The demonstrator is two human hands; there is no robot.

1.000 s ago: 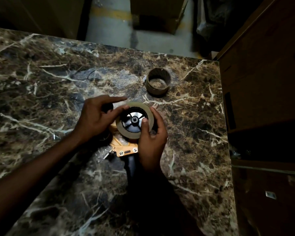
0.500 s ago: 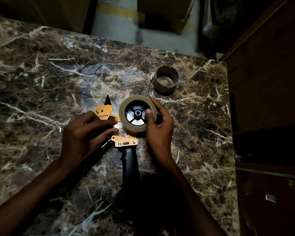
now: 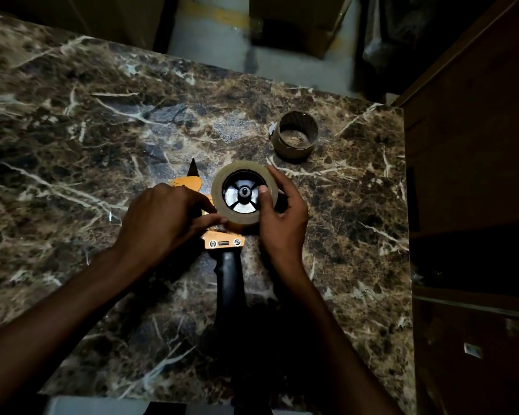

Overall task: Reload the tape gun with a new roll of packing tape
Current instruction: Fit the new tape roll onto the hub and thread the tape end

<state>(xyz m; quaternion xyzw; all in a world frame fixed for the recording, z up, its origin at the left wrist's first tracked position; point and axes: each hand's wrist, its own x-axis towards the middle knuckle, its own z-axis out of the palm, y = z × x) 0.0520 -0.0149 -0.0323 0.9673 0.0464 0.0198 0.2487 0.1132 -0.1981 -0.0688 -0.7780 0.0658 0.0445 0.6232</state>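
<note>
Tape roll (image 3: 242, 195) sits on the black spoked hub of the tape gun (image 3: 222, 241), which lies flat on the marble worktop (image 3: 72, 130) with its black handle (image 3: 230, 283) running back from the roll toward the person. The right hand (image 3: 282, 223) grasps the roll from the side away from the gun's orange frame, thumb laid across the roll's face and the other fingers curled round its outer edge. The left hand (image 3: 165, 220) is curled over the frame on the opposite side of the roll, fingertips pinching at the roll's lower rim; whether they hold the loose tape end or only the frame is too dark to tell. An empty cardboard core (image 3: 294, 136) stands beyond the roll, well apart from it.

Trouble from here would most likely come from the tape end. If it is drawn off facing the wrong way, the sticky side would meet the roller and guide rather than face outward, and the gun would not dispense. Letting the end go early could let it snap back flat onto the roll, hard to find in this dim light. The pointed blade end (image 3: 193, 167) of the gun, just beyond the left hand, could nick a finger during threading. A roll not pressed fully home might also wobble or ride off the hub.
</note>
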